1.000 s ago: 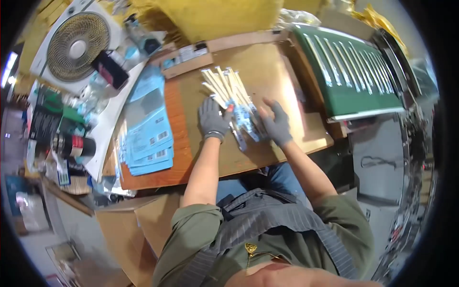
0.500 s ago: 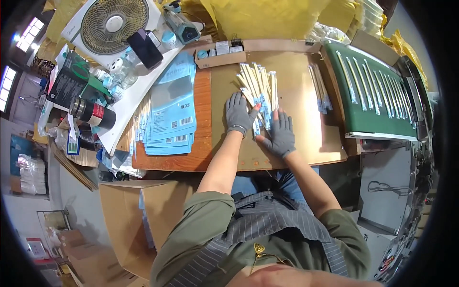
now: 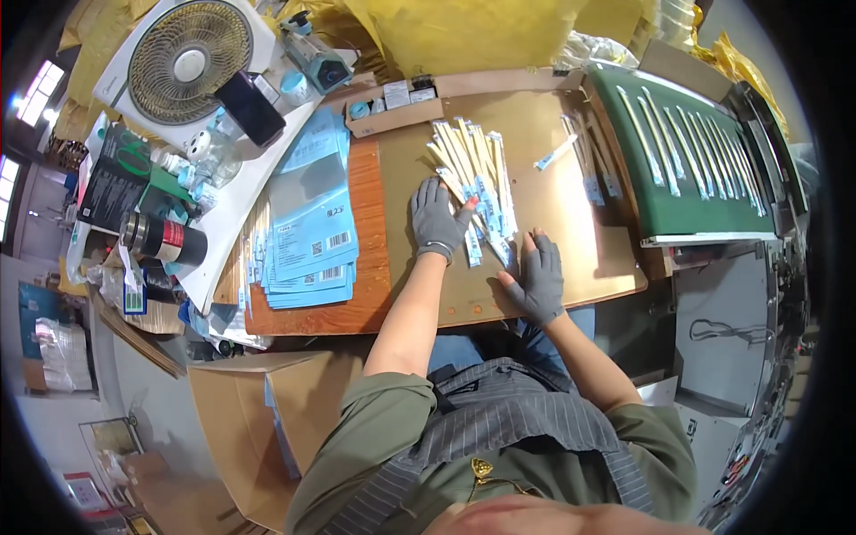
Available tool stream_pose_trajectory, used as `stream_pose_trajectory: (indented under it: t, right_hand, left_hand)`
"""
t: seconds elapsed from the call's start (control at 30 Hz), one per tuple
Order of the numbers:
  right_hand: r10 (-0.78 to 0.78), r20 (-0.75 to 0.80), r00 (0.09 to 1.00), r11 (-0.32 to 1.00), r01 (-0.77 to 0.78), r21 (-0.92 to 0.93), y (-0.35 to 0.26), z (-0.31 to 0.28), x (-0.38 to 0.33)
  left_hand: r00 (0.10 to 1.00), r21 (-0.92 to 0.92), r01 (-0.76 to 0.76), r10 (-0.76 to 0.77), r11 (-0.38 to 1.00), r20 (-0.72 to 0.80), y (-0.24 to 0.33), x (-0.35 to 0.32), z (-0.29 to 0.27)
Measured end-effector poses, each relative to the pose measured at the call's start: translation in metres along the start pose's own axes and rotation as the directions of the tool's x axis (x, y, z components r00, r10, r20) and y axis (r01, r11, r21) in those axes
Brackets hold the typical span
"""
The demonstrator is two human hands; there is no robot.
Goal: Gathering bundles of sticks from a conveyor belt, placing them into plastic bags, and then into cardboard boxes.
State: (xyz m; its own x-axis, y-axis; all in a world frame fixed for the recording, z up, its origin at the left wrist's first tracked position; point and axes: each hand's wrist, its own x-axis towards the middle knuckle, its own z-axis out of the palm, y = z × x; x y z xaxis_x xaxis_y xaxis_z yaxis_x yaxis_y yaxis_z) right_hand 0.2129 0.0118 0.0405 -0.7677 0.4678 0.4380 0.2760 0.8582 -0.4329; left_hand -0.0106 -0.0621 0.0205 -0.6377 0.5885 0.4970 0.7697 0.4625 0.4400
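Now, grey-gloved left hand and right hand spread flat, pressing fanned long cream-and-blue packets onto brown cardboard sheet; any sideways nudge likely scattering the loose fan.

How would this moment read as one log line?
left hand: on stick packets | right hand: flat on board, beside packets | blue bags: left

We see a fan, blue bags, a green tray and a carton.
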Motion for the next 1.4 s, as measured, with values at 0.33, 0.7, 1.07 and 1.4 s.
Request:
stream_pose_trajectory:
  t: [0.33, 0.7, 1.07, 1.4]
  right_hand:
    - [0.057, -0.014, 0.998, 0.991, -0.055, 0.125, 0.008, -0.002, 0.005]
    - [0.01, -0.12, 0.993, 0.988, 0.009, 0.153, 0.015, 0.02, -0.012]
    - [0.09, 0.003, 0.996, 0.973, -0.088, 0.215, 0.003, -0.002, 0.005]
    - [-0.059, -0.028, 0.998, 0.998, 0.059, -0.001, 0.004, 0.006, 0.003]
  left_hand:
    - [0.972, -0.017, 0.118, -0.112, 0.993, 0.205, 0.008, 0.009, 0.0]
    - [0.984, 0.09, -0.175, 0.177, 0.98, -0.013, -0.008, -0.003, 0.007]
    - [0.994, -0.103, 0.079, -0.071, 0.992, 0.08, 0.001, 0.008, 0.001]
    - [1.0, 0.042, -0.015, 0.015, 0.999, 0.012, -0.001, 0.0, -0.002]
